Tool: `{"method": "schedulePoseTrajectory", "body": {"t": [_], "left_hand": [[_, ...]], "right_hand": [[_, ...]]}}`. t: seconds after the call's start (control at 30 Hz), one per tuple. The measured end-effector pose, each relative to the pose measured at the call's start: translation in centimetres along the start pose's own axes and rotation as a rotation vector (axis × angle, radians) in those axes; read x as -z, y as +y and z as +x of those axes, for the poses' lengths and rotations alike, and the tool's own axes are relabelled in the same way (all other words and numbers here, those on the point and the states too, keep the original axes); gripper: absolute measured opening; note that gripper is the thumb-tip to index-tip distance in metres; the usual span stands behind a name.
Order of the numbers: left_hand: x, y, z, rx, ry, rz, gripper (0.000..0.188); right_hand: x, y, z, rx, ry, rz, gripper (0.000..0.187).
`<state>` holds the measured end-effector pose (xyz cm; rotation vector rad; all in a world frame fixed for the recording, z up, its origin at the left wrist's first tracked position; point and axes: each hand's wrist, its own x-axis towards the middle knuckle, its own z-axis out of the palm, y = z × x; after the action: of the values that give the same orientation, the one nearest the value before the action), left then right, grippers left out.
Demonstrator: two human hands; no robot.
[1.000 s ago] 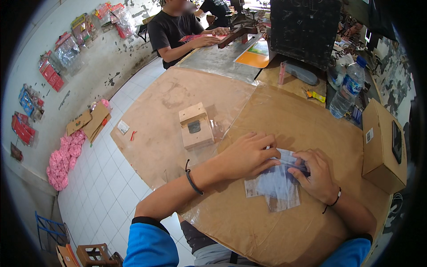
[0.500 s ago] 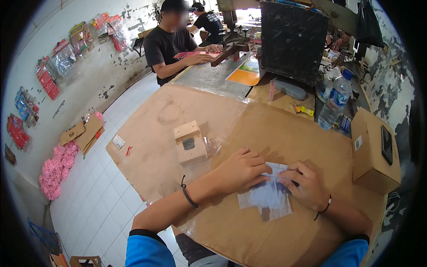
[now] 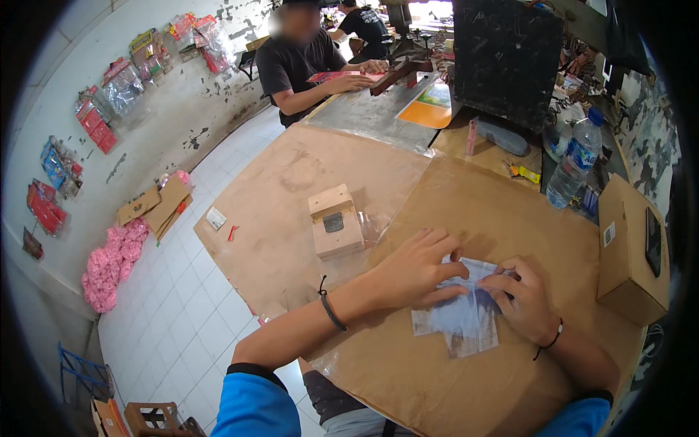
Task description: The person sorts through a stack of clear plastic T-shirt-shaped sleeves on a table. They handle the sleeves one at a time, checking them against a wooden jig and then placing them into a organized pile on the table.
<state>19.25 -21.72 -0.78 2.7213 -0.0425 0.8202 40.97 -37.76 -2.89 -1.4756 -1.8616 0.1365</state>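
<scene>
Several small clear plastic bags (image 3: 459, 317) lie in a loose, overlapping pile on the brown paper table cover in front of me. My left hand (image 3: 429, 269) hovers at the pile's upper left edge, its thumb and forefinger apart with nothing between them. On the other side, my right hand (image 3: 523, 298) pinches the upper right edge of a bag between thumb and fingertips. A wooden block (image 3: 335, 222) with a dark inset patch stands beyond my left forearm, with a scrap of clear film beside it.
A cardboard box (image 3: 619, 247) with a black phone (image 3: 653, 240) on it stands at the right. Behind it is a water bottle (image 3: 575, 164). A black panel (image 3: 506, 62) rises at the back. Across the table, a person (image 3: 302, 65) handles a red sheet.
My left thumb and forefinger have parted from the bag they were pinching. My right hand stays at the bags. The whole view has shifted, so things sit further right in the picture.
</scene>
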Motion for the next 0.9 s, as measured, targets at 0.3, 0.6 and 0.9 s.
{"method": "schedulePoseTrajectory", "body": {"t": [0.3, 0.6, 0.9], "left_hand": [[-1.3, -0.4, -0.3, 0.037, -0.02, -0.279, 0.019], [-1.4, -0.7, -0.2, 0.128, -0.057, -0.419, 0.016], [-1.1, -0.7, 0.0, 0.148, -0.077, -0.433, 0.016]], "right_hand": [[0.3, 0.2, -0.2, 0.063, -0.024, -0.017, 0.026], [0.3, 0.0, 0.4, 0.104, -0.022, -0.005, 0.016], [0.3, 0.0, 0.3, 0.05, -0.032, 0.006, 0.017]]}}
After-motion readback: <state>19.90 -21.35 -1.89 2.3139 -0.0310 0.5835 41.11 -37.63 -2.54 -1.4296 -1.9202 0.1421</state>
